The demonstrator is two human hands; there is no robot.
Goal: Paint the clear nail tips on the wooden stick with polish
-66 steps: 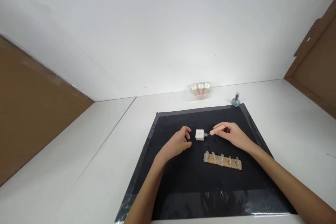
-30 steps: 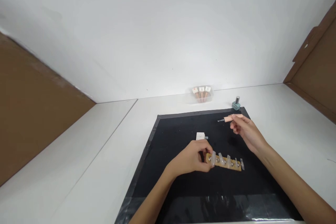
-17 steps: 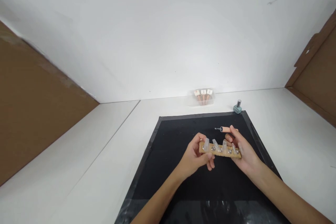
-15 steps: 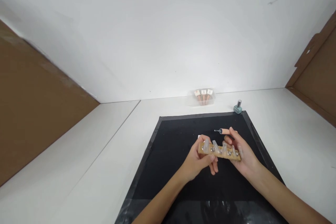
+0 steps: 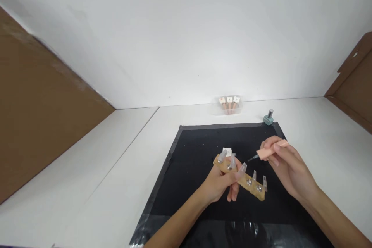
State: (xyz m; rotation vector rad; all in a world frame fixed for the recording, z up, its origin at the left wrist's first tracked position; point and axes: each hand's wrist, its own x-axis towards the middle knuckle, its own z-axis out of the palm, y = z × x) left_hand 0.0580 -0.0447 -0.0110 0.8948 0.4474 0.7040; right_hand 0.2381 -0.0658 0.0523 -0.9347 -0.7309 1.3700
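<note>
My left hand (image 5: pixel 219 182) is closed around a tan strip (image 5: pixel 241 180) that slants down to the right. Several clear nail tips (image 5: pixel 243 168) stand up along it on shiny round metal pieces. Behind the strip's left end shows a small white square piece (image 5: pixel 227 151), close to my left fingers; most of it is hidden. In my right hand (image 5: pixel 287 164) is a peach-coloured nail polish cap with a brush (image 5: pixel 266 153). Its dark bristles point left, a little above the strip's middle and apart from the nail tips.
A clear plastic box (image 5: pixel 221 110) with 3 white-and-peach bottles stands against the back wall. A teal bottle with a silver cap (image 5: pixel 269 118) sits at the far right corner of the black mat (image 5: pixel 186 186). Brown cardboard panels (image 5: pixel 43 104) flank the white table.
My right hand has let go of the strip's right end and moved right, turning the brush downward. The strip now tilts, its right end lower and nearer. The view has shifted slightly.
</note>
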